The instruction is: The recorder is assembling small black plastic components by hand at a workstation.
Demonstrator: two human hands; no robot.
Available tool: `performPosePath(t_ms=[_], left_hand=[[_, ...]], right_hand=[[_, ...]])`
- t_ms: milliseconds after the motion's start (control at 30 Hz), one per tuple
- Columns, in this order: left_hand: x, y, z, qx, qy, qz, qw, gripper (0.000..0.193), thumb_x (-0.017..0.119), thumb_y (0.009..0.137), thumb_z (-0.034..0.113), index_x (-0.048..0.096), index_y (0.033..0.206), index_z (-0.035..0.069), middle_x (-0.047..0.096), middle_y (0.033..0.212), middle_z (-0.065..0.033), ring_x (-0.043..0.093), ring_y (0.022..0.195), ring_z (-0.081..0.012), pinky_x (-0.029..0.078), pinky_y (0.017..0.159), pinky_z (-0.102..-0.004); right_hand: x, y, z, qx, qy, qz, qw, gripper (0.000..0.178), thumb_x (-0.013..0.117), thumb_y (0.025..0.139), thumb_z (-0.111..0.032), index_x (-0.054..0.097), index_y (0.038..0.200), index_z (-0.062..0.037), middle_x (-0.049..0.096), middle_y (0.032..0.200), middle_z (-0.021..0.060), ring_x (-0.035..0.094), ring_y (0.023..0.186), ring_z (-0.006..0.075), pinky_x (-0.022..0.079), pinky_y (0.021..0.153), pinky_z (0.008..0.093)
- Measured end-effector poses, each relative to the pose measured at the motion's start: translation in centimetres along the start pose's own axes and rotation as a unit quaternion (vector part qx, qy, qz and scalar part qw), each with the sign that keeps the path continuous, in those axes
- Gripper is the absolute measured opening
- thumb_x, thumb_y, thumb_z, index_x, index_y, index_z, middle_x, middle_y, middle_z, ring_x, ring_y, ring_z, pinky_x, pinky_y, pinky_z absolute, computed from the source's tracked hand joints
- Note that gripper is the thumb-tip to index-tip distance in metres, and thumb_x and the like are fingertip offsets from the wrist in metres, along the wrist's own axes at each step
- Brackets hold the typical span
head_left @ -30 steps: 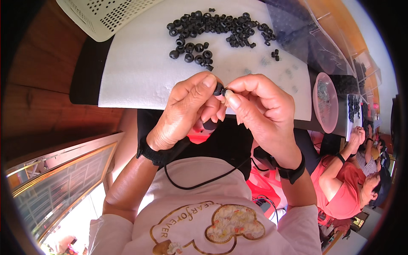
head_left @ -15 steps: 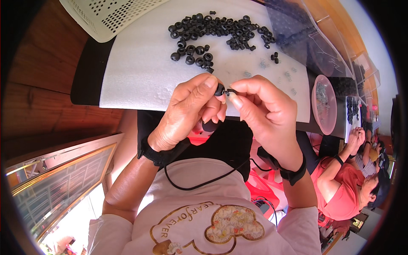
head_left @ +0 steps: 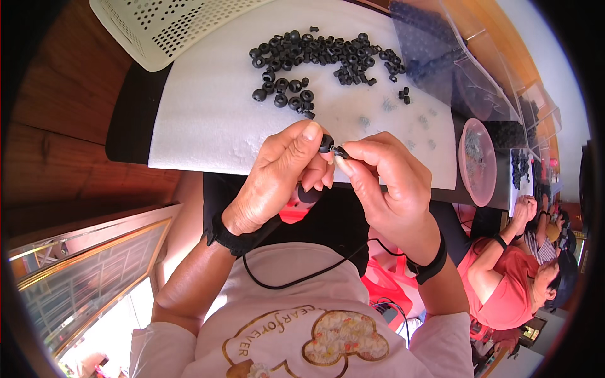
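My left hand (head_left: 283,165) pinches a round black plastic piece (head_left: 326,143) between thumb and fingers. Close against it, my right hand (head_left: 392,183) grips a smaller black plastic piece (head_left: 341,153) with thumb and forefinger. The two pieces meet or nearly touch; a thin light bit shows between them, too small to name. Beyond my hands, a pile of black parts (head_left: 340,53) lies on a white foam sheet (head_left: 208,107): round ones with holes at the left, smaller ones mostly to the right. Small clear or metallic bits (head_left: 388,104) sit in little heaps nearby.
A pink bowl (head_left: 463,165) with small shiny bits stands at the right edge. Behind it are clear plastic bins (head_left: 469,69). A cream perforated basket (head_left: 129,39) is at the far left. At the right, a person in a red shirt (head_left: 504,283) works with raised hands.
My right hand has turned slightly, and its small piece now tilts against the round one. My left hand keeps its pinch. The view has shifted a little.
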State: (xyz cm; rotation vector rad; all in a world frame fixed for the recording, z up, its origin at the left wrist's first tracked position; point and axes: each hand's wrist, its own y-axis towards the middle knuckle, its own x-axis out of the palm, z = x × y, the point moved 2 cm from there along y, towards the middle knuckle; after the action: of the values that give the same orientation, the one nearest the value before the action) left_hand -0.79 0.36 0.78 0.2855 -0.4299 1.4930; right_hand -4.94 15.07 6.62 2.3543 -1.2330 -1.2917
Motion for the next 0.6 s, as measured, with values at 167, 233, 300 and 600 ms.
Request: performPosePath(t_ms=[167,233,300,600], left_hand=[[-0.02,0.09,-0.16,-0.002,0.014,-0.003,1.000,0.051,0.038,0.099,0.051,0.053,0.085,0.004,0.043,0.059,-0.0011,0.051,0.064,-0.0124,0.039,0.059,-0.0244],[0.11,0.00,-0.09,-0.002,0.017,-0.004,1.000,0.051,0.038,0.099,0.051,0.053,0.085,0.004,0.044,0.059,-0.0011,0.051,0.064,-0.0123,0.039,0.059,-0.0245],[0.18,-0.01,0.05,-0.002,0.020,-0.005,1.000,0.051,0.039,0.099,0.051,0.053,0.085,0.004,0.044,0.059,-0.0012,0.051,0.064,-0.0122,0.039,0.059,-0.0246],[0.18,0.06,0.35,-0.016,0.038,-0.004,0.999,0.051,0.040,0.098,0.052,0.052,0.086,0.004,0.044,0.057,-0.0010,0.050,0.061,-0.0116,0.039,0.057,-0.0242]], right_hand=[[0.14,-0.07,0.05,-0.002,0.006,-0.002,1.000,0.018,0.061,0.082,0.009,0.055,0.097,0.0012,0.057,0.078,0.0115,0.064,0.062,0.0218,0.050,0.052,0.0306],[0.25,-0.13,0.21,-0.006,0.001,0.003,1.000,0.018,0.061,0.082,0.009,0.055,0.097,0.0011,0.057,0.077,0.0116,0.063,0.062,0.0225,0.050,0.051,0.0310],[0.28,-0.10,0.24,-0.010,-0.004,0.008,1.000,0.018,0.062,0.082,0.008,0.055,0.097,0.0010,0.057,0.077,0.0118,0.063,0.061,0.0232,0.050,0.051,0.0315],[-0.56,0.80,0.33,-0.003,-0.025,-0.060,0.998,0.014,0.063,0.082,0.005,0.055,0.091,-0.0007,0.055,0.074,0.0110,0.060,0.059,0.0246,0.047,0.050,0.0328]])
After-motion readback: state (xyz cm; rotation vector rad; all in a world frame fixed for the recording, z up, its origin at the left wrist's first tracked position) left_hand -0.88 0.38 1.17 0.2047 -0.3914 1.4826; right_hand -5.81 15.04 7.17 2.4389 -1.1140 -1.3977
